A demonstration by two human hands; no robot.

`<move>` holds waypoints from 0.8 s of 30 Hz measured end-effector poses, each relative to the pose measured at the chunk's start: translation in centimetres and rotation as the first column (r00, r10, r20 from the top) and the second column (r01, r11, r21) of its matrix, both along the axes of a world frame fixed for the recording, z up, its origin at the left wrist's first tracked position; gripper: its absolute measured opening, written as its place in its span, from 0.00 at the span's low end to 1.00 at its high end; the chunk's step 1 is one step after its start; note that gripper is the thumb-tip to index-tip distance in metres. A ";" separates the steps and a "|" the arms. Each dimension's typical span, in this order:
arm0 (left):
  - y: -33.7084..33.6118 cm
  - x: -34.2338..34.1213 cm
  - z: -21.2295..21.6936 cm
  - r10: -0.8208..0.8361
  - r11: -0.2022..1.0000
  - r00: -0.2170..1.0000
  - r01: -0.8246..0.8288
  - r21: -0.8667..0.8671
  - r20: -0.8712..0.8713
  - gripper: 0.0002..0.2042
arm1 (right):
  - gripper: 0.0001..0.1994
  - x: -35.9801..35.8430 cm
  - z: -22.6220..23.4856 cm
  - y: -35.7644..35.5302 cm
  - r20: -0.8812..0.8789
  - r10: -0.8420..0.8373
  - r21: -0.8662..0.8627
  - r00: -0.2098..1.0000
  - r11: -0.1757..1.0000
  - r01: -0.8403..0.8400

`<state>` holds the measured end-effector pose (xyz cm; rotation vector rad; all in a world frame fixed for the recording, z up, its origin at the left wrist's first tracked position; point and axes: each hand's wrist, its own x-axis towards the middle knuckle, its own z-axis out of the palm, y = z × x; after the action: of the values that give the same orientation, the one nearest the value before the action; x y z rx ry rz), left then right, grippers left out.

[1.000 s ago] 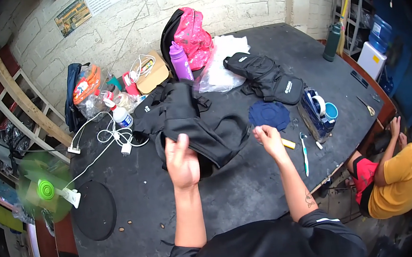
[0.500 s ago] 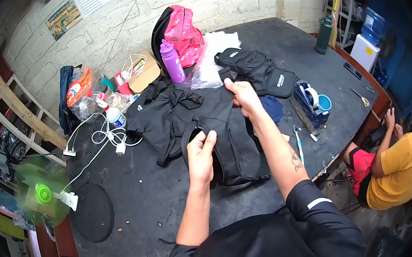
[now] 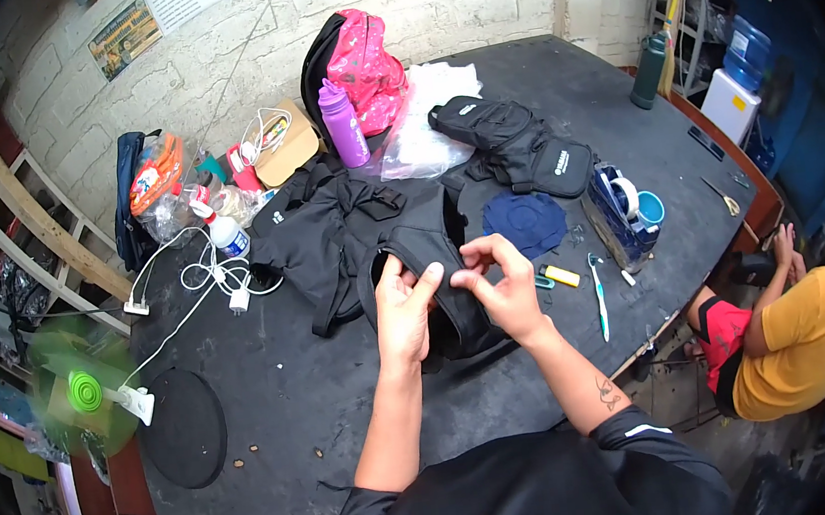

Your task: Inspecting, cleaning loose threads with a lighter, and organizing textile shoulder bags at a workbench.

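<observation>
A black backpack (image 3: 330, 241) lies spread on the dark table, its near end raised between my hands. My left hand (image 3: 404, 309) grips the edge of an opening in the bag, thumb on the outside and fingers tucked into the gap. Close beside it, my right hand (image 3: 502, 286) pinches the bag's black fabric between thumb and fingers. The inside of the opening looks dark, and the fingertips within the cloth are partly hidden. Just right of the right hand lie a dark blue cloth (image 3: 524, 225) and a yellow marker-like stick (image 3: 560, 275).
A toothbrush (image 3: 600, 298) and a tool caddy (image 3: 620, 221) lie to the right. Farther back are another black bag (image 3: 516, 141), a purple bottle (image 3: 343, 124) and a pink backpack (image 3: 367, 66). A spinning fan (image 3: 87, 389) stands left. Someone in a yellow shirt (image 3: 799, 348) sits at the right.
My right hand has come down and nearer from the bag's far part to beside my left hand. The blue cloth and yellow stick are now uncovered. My left hand keeps its grip.
</observation>
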<state>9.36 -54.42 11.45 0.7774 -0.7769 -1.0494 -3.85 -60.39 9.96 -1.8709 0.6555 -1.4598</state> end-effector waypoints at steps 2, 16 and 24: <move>-0.1 -0.2 -0.3 0.040 0.996 0.994 -0.031 -0.089 0.099 0.22 | 0.14 0.2 -0.3 -0.7 0.257 0.083 0.452 0.963 0.870 -0.196; -1.2 0.4 -1.0 -0.048 0.999 0.992 0.045 -0.027 -0.114 0.25 | 0.12 -4.2 -4.9 -4.6 -0.268 0.087 0.422 0.960 0.906 0.036; -2.9 -1.8 -2.9 -0.011 1.000 0.996 0.012 0.011 -0.088 0.24 | 0.08 -9.5 -14.2 -7.2 -0.786 -0.456 -0.198 0.418 0.826 0.528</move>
<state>7.55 -57.34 8.53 0.7325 -0.7010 -1.0921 -13.30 -67.58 -4.28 -2.3688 1.8300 -0.7171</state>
